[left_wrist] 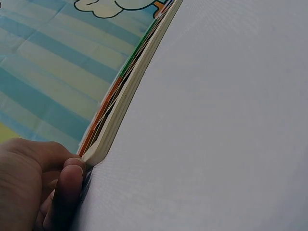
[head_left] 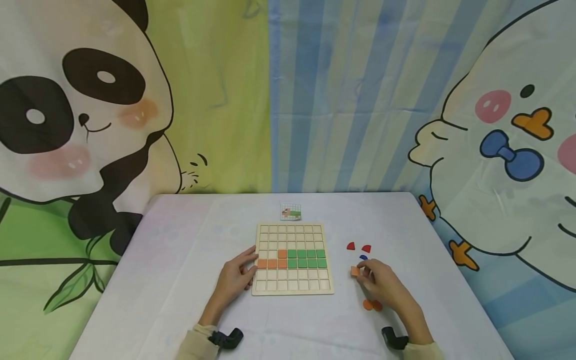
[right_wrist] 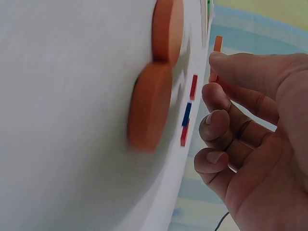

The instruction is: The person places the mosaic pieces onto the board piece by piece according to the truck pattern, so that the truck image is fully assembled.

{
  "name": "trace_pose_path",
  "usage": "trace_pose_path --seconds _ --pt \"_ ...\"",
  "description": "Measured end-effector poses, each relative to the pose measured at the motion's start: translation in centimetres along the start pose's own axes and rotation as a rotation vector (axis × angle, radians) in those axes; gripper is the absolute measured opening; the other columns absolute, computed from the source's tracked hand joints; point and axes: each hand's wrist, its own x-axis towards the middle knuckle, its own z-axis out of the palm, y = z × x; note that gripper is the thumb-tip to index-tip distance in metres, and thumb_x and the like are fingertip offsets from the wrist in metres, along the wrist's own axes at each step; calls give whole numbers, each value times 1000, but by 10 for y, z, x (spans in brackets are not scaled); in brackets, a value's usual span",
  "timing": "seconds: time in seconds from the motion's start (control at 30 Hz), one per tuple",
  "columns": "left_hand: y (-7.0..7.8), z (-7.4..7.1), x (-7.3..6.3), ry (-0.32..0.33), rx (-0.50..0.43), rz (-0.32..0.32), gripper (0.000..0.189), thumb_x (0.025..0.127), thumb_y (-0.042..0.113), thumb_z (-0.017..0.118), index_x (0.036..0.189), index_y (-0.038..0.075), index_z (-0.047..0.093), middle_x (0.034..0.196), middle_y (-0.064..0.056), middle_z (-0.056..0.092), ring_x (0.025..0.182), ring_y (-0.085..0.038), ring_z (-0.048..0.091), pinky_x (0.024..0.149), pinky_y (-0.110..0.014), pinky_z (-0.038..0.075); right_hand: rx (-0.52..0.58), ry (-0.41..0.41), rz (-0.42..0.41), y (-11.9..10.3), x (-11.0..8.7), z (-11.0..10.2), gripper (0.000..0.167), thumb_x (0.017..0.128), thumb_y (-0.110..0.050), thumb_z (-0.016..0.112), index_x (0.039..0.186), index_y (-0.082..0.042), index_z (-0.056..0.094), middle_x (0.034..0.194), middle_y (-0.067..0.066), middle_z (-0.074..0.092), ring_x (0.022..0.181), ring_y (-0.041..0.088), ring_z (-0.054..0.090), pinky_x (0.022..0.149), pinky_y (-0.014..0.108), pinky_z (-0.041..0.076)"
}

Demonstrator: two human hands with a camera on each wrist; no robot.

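The right hand (head_left: pixel 381 281) is pinching an orange tile (head_left: pixel 354 271), which is projecting past its fingertips (right_wrist: pixel 219 59); the left hand (head_left: pixel 233 278) is gripping the board (head_left: pixel 295 238) by its left edge.

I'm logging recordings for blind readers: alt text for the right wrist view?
The right hand pinches a small orange piece. Two round orange pieces lie close to the camera on the white tabletop, with two red pieces and a blue piece beyond.
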Motion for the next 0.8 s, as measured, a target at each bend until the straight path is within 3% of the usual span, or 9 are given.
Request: trace_pose_path --seconds 0.37,0.8 --pt "1 1 0 7 0 3 42 96 2 74 138 6 71 158 -5 59 48 -10 59 44 -25 52 11 19 -93 -20 14 14 28 94 -14 80 122 -10 73 88 -6 61 80 10 52 68 20 48" --pt "1 2 -1 17 1 21 40 96 2 73 136 4 71 156 -7 60 46 -7 59 43 -24 52 10 17 -129 -43 29 25 26 94 -16 80 119 -11 75 88 -8 60 81 9 52 70 22 49"
